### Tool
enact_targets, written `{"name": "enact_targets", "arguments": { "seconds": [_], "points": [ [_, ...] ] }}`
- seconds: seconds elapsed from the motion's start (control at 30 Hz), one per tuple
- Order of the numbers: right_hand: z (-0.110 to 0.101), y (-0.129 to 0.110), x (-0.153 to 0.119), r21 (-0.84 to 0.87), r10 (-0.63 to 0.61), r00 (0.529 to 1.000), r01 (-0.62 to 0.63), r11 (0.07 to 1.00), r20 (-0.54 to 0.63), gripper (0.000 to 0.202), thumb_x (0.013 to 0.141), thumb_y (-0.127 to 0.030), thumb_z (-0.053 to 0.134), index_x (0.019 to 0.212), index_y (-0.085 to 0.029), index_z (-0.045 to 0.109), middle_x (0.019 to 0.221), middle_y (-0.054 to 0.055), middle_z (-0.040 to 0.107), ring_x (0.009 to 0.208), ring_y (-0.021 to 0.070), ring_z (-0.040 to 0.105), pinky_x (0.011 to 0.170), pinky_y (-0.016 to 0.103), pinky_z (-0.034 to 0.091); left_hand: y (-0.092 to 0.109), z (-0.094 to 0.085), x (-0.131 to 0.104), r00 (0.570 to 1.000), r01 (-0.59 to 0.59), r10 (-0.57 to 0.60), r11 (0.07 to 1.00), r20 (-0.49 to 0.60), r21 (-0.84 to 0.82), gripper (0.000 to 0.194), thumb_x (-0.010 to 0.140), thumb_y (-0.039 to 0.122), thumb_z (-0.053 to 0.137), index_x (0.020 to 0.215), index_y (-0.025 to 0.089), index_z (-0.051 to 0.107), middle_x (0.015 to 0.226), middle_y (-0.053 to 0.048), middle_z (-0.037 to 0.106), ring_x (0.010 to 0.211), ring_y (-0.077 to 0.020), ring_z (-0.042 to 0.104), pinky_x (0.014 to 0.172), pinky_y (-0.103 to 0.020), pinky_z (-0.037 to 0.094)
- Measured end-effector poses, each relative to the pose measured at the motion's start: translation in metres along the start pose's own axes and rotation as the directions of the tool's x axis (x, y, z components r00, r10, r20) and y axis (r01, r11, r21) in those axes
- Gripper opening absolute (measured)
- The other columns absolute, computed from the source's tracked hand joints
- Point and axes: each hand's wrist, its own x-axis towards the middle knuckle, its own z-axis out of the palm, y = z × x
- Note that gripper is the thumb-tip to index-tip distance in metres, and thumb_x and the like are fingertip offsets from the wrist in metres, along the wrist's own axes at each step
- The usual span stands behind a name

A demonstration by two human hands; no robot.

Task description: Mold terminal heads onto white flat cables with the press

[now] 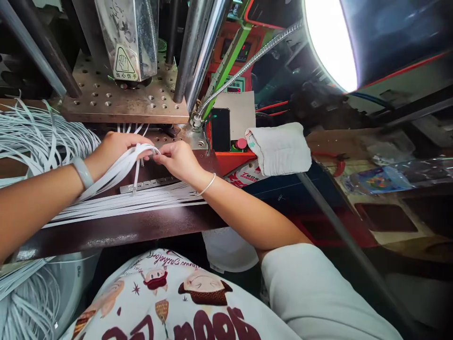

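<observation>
Loose white cables — heaped at the left edge. Left hand, left of centre, was curled shut around a bundle of white cables trailing over the dark bench edge. Right hand, at centre, pinched one cable end. Folded white cloth — right of centre.
</observation>
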Motion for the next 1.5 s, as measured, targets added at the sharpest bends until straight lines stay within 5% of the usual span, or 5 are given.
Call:
{"name": "enact_targets", "arguments": {
  "seconds": [0.2, 0.37, 0.77, 1.23, 1.5],
  "points": [
    [-0.009, 0.016, -0.035, -0.316, -0.110, 0.994, 0.105, 0.943, 0.002, 0.022, 0.096, -0.013, 0.059, 0.088, -0.015, 0.079, 0.090, 0.012, 0.073, 0.093, 0.0259, 0.063, 0.085, 0.036, 0.045, 0.010, -0.004, -0.001, 0.984, -0.088, 0.102, 0.991, -0.148, 0.101, 0.045, 0.088, 0.053, 0.059, 0.098, 0.016, 0.082, 0.091, -0.007, 0.080, 0.083, -0.0197, 0.070, 0.086, -0.030, 0.053],
    [0.005, 0.043, -0.048, 0.023, -0.368, 0.926, 0.371, 0.928, -0.089, 0.022, 0.100, -0.027, 0.064, 0.094, -0.019, 0.082, 0.088, 0.006, 0.064, 0.086, 0.0189, 0.057, 0.082, 0.034, 0.046, 0.001, 0.016, -0.011, 0.963, -0.227, 0.192, 0.955, 0.187, 0.190, 0.030, 0.086, 0.029, 0.050, 0.082, 0.019, 0.078, 0.088, -0.005, 0.076, 0.081, -0.0179, 0.069, 0.083, -0.029, 0.054],
    [0.015, 0.056, -0.050, 0.092, -0.506, 0.843, 0.527, 0.845, -0.183, 0.025, 0.102, -0.027, 0.059, 0.093, -0.021, 0.081, 0.085, 0.004, 0.057, 0.083, 0.0174, 0.054, 0.078, 0.034, 0.043, 0.004, 0.043, -0.053, 0.955, -0.257, 0.258, 0.966, -0.144, 0.030, 0.022, 0.095, 0.020, 0.053, 0.089, 0.022, 0.074, 0.084, 0.002, 0.079, 0.072, -0.0129, 0.071, 0.072, -0.021, 0.052],
    [0.010, 0.045, -0.061, -0.051, -0.514, 0.768, 0.537, 0.842, -0.382, 0.016, 0.099, -0.012, 0.052, 0.104, -0.020, 0.065, 0.096, 0.008, 0.070, 0.092, 0.0183, 0.066, 0.080, 0.032, 0.055, 0.001, 0.046, -0.059, 0.740, -0.594, 0.660, 0.733, -0.132, 0.331, 0.019, 0.097, 0.005, 0.050, 0.100, 0.013, 0.067, 0.091, -0.008, 0.078, 0.079, -0.0185, 0.073, 0.077, -0.030, 0.056],
    [0.000, 0.045, -0.065, 0.055, -0.422, 0.824, 0.475, 0.878, -0.379, 0.010, 0.097, -0.015, 0.060, 0.092, -0.020, 0.066, 0.085, 0.004, 0.071, 0.078, 0.0157, 0.066, 0.071, 0.028, 0.056, -0.004, 0.042, -0.067, 0.825, -0.427, 0.563, 0.672, -0.043, 0.605, 0.027, 0.099, 0.008, 0.043, 0.104, 0.013, 0.069, 0.101, -0.010, 0.076, 0.089, -0.0232, 0.074, 0.075, -0.033, 0.059]
  ]
}}
